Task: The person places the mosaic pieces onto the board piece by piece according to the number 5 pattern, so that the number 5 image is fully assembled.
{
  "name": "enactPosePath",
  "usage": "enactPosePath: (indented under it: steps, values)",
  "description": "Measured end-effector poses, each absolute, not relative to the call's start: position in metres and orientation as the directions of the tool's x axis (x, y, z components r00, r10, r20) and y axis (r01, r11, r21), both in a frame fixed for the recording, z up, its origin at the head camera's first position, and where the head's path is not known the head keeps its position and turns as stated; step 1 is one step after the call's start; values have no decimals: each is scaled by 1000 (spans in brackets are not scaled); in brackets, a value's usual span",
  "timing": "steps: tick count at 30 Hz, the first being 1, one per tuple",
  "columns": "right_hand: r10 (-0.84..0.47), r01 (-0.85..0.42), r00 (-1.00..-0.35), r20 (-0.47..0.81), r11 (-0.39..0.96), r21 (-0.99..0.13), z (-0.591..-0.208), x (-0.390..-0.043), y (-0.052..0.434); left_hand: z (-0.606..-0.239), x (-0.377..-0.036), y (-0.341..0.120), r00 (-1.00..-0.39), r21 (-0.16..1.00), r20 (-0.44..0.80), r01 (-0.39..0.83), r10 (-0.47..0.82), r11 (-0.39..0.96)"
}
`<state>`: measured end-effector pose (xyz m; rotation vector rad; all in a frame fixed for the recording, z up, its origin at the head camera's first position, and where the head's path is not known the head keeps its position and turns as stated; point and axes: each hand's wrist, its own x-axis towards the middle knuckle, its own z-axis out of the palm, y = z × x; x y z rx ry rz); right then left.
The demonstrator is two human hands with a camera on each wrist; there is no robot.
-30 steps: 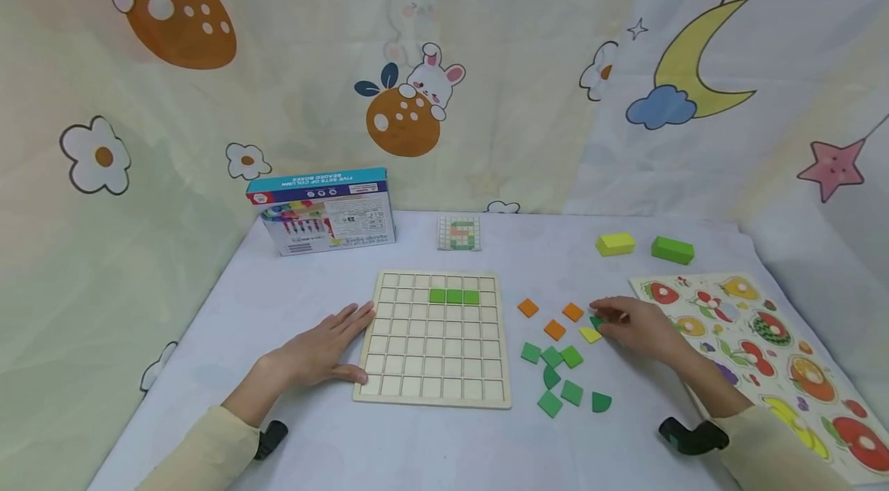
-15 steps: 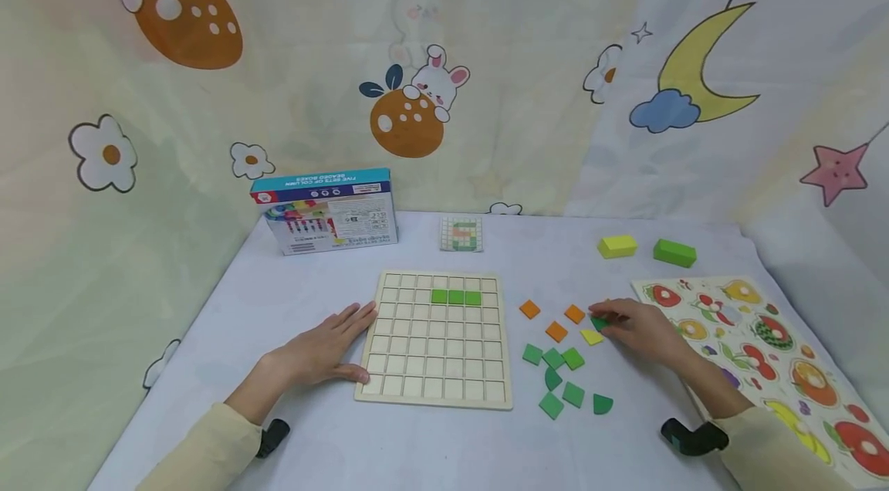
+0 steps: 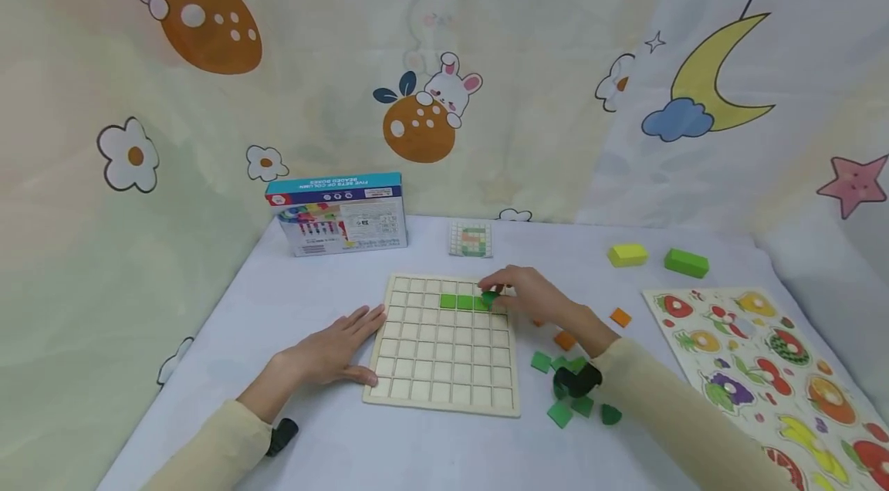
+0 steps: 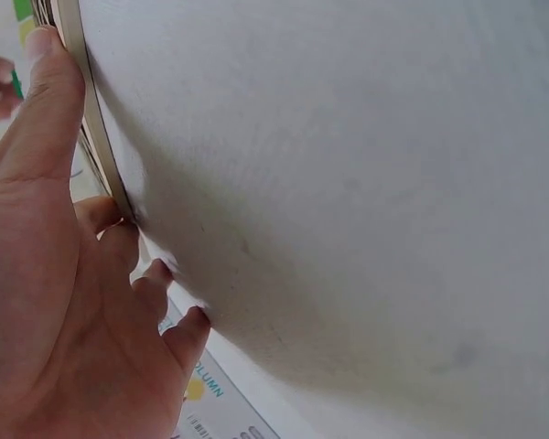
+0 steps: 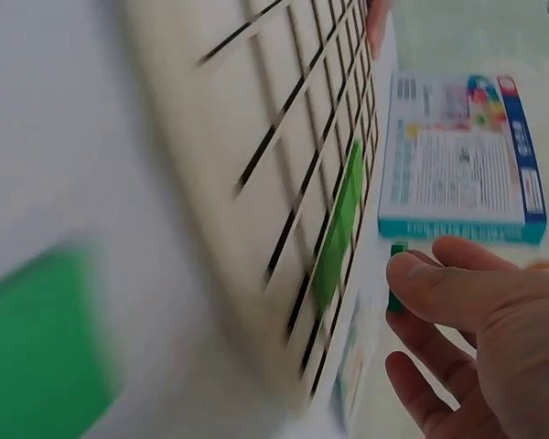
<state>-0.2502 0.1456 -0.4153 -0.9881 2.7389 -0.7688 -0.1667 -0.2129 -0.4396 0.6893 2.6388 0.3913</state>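
From the head view, the right hand point(image 3: 531, 296) pinched a dark green tile point(image 3: 489, 296) just right of the green row point(image 3: 464, 303) on the grid board point(image 3: 444, 391), its empty cell directly beneath. The left hand point(image 3: 333, 348) lay flat against the board's left edge.

At the left wrist, straight fingers point(image 4: 46, 119) touched that edge.

At the right wrist, fingertips point(image 5: 439, 283) held the tile point(image 5: 396, 274) beside the row.

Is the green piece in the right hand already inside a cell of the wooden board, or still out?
Still out: the right hand pinches the green piece above the wooden board, beside the three green tiles.
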Motion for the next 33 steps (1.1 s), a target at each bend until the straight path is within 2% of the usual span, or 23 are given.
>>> enactPosePath:
  steps: [6,10,22,33]
  values:
    - [-732,-639,-680,-25,610,-470,-418,-265,80,-438,-164,-213,-800,357,-288,420,526,835]
    - [-752,-646,-656,-64,604,-467,-423,-271,60,-438,-165,-213,-802,337,-295,421,519,842]
    - [-739,-602,-664,-116,620,-503,-426,-278,45,-438,-166,-209,-815,312,-314,396,487,864]
    - [-709,-613,-705,2,608,-505,-433,-273,47,-438,-166,-210,-810,307,-312,408,496,860]
